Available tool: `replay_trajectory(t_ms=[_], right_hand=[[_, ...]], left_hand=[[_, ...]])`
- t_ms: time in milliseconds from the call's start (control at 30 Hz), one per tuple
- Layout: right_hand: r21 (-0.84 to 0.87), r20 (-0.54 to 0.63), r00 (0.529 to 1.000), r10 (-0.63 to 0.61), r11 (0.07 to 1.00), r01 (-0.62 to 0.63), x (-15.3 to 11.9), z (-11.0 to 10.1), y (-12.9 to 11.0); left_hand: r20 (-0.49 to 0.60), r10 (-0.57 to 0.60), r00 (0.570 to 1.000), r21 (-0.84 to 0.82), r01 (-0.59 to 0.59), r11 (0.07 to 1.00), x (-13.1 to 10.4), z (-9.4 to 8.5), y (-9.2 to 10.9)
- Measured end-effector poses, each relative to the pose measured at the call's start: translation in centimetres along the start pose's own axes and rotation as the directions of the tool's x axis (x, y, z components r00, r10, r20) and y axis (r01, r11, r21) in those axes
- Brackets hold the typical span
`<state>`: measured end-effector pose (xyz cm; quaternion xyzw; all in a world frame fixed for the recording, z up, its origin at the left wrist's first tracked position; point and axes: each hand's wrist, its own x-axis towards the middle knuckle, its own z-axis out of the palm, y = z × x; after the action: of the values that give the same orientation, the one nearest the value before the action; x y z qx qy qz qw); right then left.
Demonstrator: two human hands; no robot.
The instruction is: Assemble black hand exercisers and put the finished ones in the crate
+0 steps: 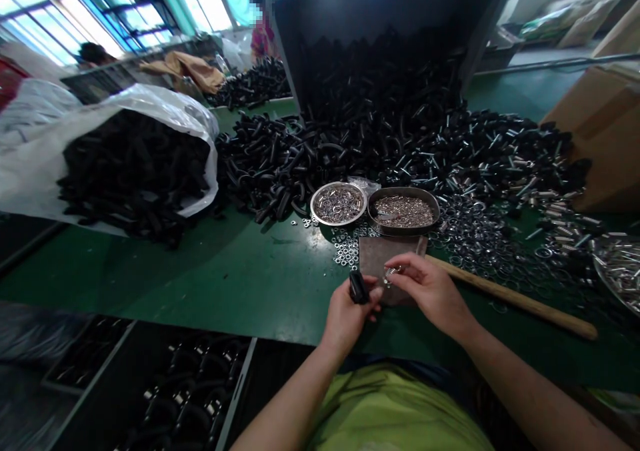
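My left hand [345,314] is closed around a black curved plastic part [358,287], which stands up between thumb and fingers. Close to its right, my right hand [434,292] pinches a small shiny metal piece [391,274] that looks like a coil spring. Both hands are above a flat metal plate [373,250] on the green table. Just beyond are a round metal bowl [314,212] of small metal parts and an oval tin [400,230] of tiny metal pieces. Loose nuts [345,254] lie left of the plate.
Black parts [280,151] are heaped before a large tipped bin [287,51]. A plastic bag [210,124] of black parts stands left. Metal rings [470,231], a wooden handle [520,299] and a cardboard box [600,138] are right. Crated handles [185,398] sit below left.
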<state>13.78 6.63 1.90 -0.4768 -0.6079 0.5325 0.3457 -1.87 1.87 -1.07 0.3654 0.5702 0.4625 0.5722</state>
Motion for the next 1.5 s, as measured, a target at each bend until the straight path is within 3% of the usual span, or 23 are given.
replay_trajectory(t_ms=[133,267,467,633,733,833,933,1067,1167,1333,1400,1500], right_hand=[[-0.024,-0.061,0.993,-0.099,0.995,0.098,-0.6,0.0,-1.5],[-0.049,-0.075,0.973,-0.216,0.976,0.213,-1.1,0.4,-2.2],[-0.224,-0.041,0.954,-0.298,0.933,0.282,-1.3,0.7,-1.6],[-0.160,-0.101,0.979,-0.176,0.974,0.158,-1.3,0.6,-0.8],[-0.147,-0.036,0.991,-0.125,0.982,0.119,-0.4,-1.2,0.3],[-0.427,-0.049,0.991,-0.122,0.900,0.090,1.6,-4.8,1.9],[-0.644,-0.210,0.964,-0.164,0.765,-0.010,3.8,-8.6,3.7],[-0.653,-0.219,0.960,-0.174,0.758,-0.012,4.9,-10.5,4.6],[-0.587,-0.148,0.971,-0.188,0.807,0.066,3.9,-9.2,3.2],[-0.236,0.031,0.988,-0.153,0.959,0.156,0.3,-4.4,-0.8],[-0.224,0.041,0.990,-0.136,0.964,0.142,-0.7,-2.7,-1.7],[-0.358,0.023,0.994,-0.105,0.928,0.106,-1.0,-1.3,-1.8]], left_hand=[[0.144,-0.245,0.959,-0.363,0.282,0.888,-0.2,1.1,0.0],[0.262,-0.296,0.918,-0.460,0.389,0.798,-0.3,1.9,0.5],[0.300,-0.256,0.919,-0.432,0.370,0.823,-0.4,2.6,0.4],[0.254,-0.231,0.939,-0.155,0.275,0.949,-0.6,2.8,0.3],[0.329,-0.231,0.916,-0.033,0.256,0.966,-0.8,2.4,0.6],[0.393,-0.221,0.892,-0.095,0.279,0.956,-1.0,1.8,0.9],[0.347,-0.166,0.923,-0.158,0.232,0.960,-1.0,1.5,1.1],[0.292,-0.119,0.949,-0.161,0.172,0.972,-0.4,1.5,1.1],[0.278,-0.164,0.947,-0.222,0.229,0.948,0.3,1.8,1.0],[0.349,-0.247,0.904,-0.328,0.365,0.872,1.2,3.2,1.2],[0.376,-0.262,0.889,-0.331,0.393,0.858,1.2,3.8,1.4],[0.376,-0.247,0.893,-0.308,0.372,0.876,0.8,4.5,1.5]])
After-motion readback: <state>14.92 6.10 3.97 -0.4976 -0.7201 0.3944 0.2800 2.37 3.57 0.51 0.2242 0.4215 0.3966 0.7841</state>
